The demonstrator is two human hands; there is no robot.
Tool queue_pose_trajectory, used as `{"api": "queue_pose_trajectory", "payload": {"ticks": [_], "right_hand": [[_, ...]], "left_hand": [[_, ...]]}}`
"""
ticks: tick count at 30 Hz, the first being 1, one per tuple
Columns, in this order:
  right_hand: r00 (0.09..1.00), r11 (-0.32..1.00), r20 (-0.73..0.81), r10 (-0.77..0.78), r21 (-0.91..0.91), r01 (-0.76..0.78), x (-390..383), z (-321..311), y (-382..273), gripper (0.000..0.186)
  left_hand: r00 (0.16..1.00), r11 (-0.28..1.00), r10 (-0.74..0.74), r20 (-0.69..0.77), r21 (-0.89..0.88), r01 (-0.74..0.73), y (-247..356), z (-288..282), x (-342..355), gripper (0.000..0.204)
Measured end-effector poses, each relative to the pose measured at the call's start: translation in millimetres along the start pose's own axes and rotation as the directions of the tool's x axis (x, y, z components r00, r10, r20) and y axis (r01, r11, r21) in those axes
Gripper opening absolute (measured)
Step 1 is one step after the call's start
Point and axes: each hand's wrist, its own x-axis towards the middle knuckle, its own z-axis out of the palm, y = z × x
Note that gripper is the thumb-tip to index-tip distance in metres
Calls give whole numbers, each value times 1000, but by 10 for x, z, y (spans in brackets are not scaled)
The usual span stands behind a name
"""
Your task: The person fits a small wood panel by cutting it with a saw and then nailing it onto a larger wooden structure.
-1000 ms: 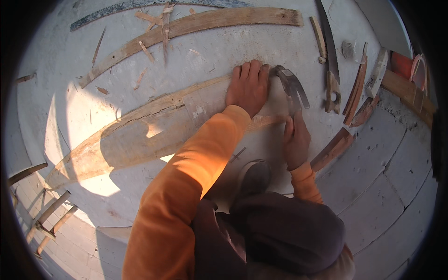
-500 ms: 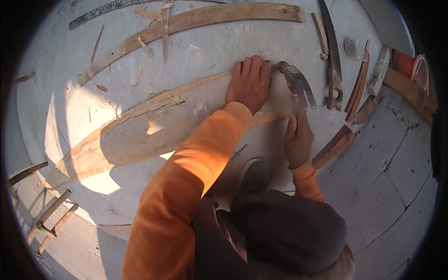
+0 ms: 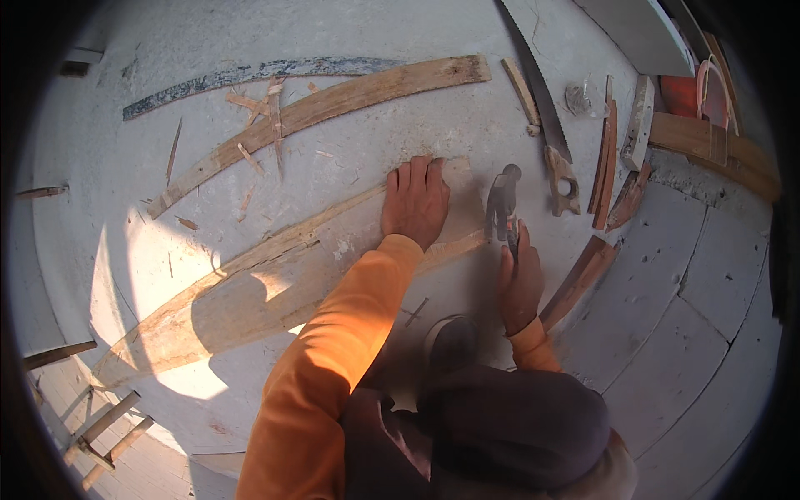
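Observation:
A broad, curved wooden plank (image 3: 242, 312) lies across the pale floor, with a long crack near its far edge. Near its right end, my left hand (image 3: 417, 200) presses down from above, fingers together and bent over the far edge. My right hand (image 3: 521, 287) is wrapped round the handle of a claw hammer (image 3: 502, 204). The dark metal head is raised just beside the plank's right end, apart from it. Two crossed nails (image 3: 415, 312) lie on the floor on the near side of the plank.
Beyond the plank lie a curved wooden strip (image 3: 350, 98), a blue-grey worn strip (image 3: 275, 69) and splinters. A handsaw (image 3: 542, 92) rests at the far right, near reddish wood offcuts (image 3: 581, 279) and a small plastic bag (image 3: 579, 98). A wooden frame (image 3: 108, 433) stands lower left.
The view has shifted, so the floor things appear lower and further left. The hammer has turned in my right hand, its head now more upright. My left hand stays on the plank.

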Motion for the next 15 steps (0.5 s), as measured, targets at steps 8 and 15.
{"api": "queue_pose_trajectory", "payload": {"ticks": [8,15], "right_hand": [[998,981,-25,53,-186,-57,-267,-111,579,44],[984,972,-153,-89,-227,53,290,-355,694,30]], "left_hand": [[1000,999,-18,17,50,17,83,-32,79,26],[999,999,-42,-22,-12,42,-17,-33,137,20]]}}
